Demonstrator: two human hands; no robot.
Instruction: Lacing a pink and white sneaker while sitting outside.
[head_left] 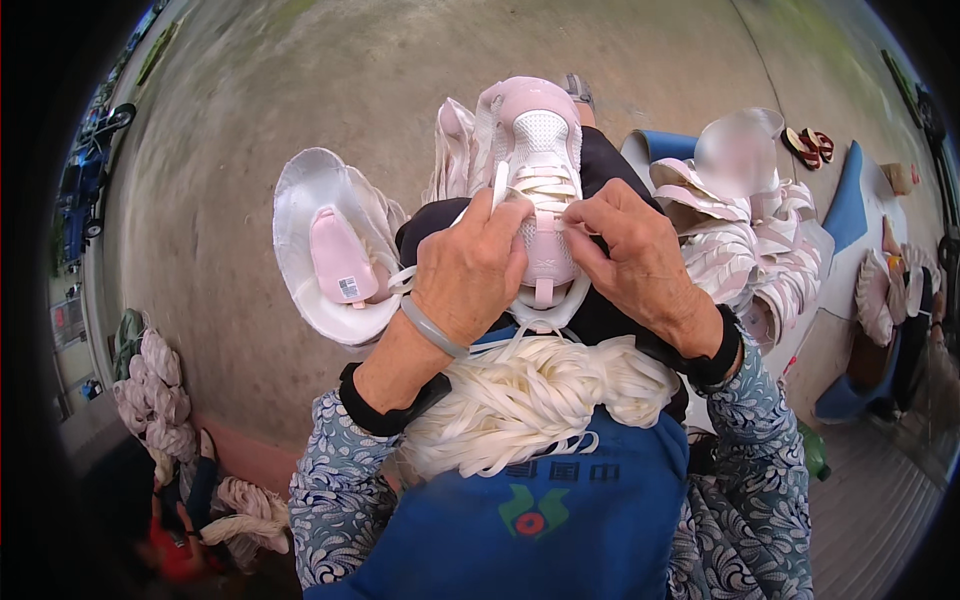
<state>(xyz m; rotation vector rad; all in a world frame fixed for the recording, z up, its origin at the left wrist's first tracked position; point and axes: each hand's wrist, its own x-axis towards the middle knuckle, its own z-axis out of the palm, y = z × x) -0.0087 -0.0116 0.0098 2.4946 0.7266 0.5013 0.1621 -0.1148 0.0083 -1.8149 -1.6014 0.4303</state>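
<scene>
A pink and white shoe upper (545,105) lies across my lap, toe pointing away, with white lace rows crossing its middle. My left hand (466,265) is closed in a pinch at the upper's left eyelet edge. From its fingertips a white shoelace (500,185) sticks up. At the right eyelet edge, my right hand (635,250) is closed, thumb and index finger together; what lies between them is hidden. A heap of loose off-white laces (515,395) rests on my blue apron (590,500), just below the upper's heel.
More uppers (335,250) stand at my left knee, with another stack (740,230) by my right. Sandals (808,147) and a blue mat (848,200) lie at the far right. Another person (180,530) and bundled uppers (155,400) are at lower left.
</scene>
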